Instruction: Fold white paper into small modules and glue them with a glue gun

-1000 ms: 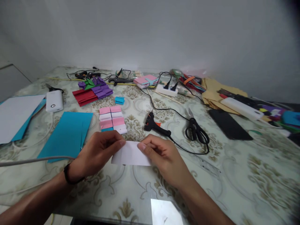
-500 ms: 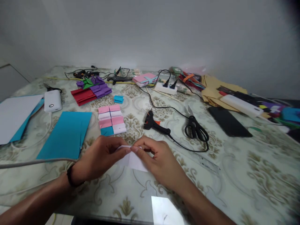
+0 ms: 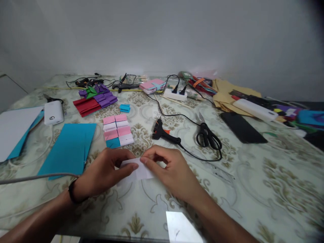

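A small piece of white paper [image 3: 142, 172] is pinched by both hands at its upper edge, just above the tablecloth. My left hand [image 3: 107, 170] grips its left part between thumb and fingers. On the right part, my right hand [image 3: 165, 167] has thumb and fingertips closed, and it covers that end of the paper. A crease runs down near the paper's middle. Beyond the hands lies a block of folded pink, white and blue paper pieces [image 3: 117, 130]. Blue paper sheets [image 3: 68, 145] lie left of my left hand.
A black glue gun [image 3: 164, 132] and scissors [image 3: 209, 136] lie past my right hand, with a cable looping round them. A clear ruler [image 3: 220, 172] is on the right, near a black phone [image 3: 243, 128]. A white power strip [image 3: 175, 95] stands at the back.
The fingertips have moved slightly apart along the paper's top edge, and the paper now looks flatter. The whole view has shifted a little.
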Action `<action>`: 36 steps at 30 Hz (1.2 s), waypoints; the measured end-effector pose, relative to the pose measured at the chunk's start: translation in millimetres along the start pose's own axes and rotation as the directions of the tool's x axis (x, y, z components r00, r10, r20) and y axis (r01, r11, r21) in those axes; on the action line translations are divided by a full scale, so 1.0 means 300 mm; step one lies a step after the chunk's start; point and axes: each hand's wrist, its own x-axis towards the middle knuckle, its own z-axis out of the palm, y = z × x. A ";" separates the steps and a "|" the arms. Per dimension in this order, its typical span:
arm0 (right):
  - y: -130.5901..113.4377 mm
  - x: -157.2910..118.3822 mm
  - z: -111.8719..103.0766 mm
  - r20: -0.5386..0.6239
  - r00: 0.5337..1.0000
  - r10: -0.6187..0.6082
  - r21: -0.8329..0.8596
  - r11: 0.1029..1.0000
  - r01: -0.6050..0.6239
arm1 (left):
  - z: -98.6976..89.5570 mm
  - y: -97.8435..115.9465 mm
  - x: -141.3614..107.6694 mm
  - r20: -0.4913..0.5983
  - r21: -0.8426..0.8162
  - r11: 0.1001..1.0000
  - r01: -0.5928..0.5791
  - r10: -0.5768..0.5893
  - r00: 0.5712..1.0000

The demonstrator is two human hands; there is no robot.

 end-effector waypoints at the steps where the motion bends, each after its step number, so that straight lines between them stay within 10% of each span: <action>1: -0.001 0.000 0.000 0.008 1.000 -0.012 -0.007 1.000 0.012 | 0.002 0.004 0.001 0.016 0.014 1.000 -0.014 0.014 1.000; 22: -0.027 0.003 -0.115 0.063 0.997 -0.033 -0.126 0.991 0.041 | -0.054 0.008 -0.009 -0.078 -0.179 0.977 0.113 -0.128 0.989; 29: -0.011 0.001 -0.037 0.099 0.995 0.020 -0.020 1.000 -0.018 | 0.010 0.002 0.001 -0.010 -0.051 0.998 0.031 -0.031 0.999; 36: -0.007 0.006 -0.044 0.025 0.998 0.051 -0.032 0.998 -0.050 | 0.031 -0.012 0.003 -0.188 -0.263 0.964 0.045 -0.096 0.977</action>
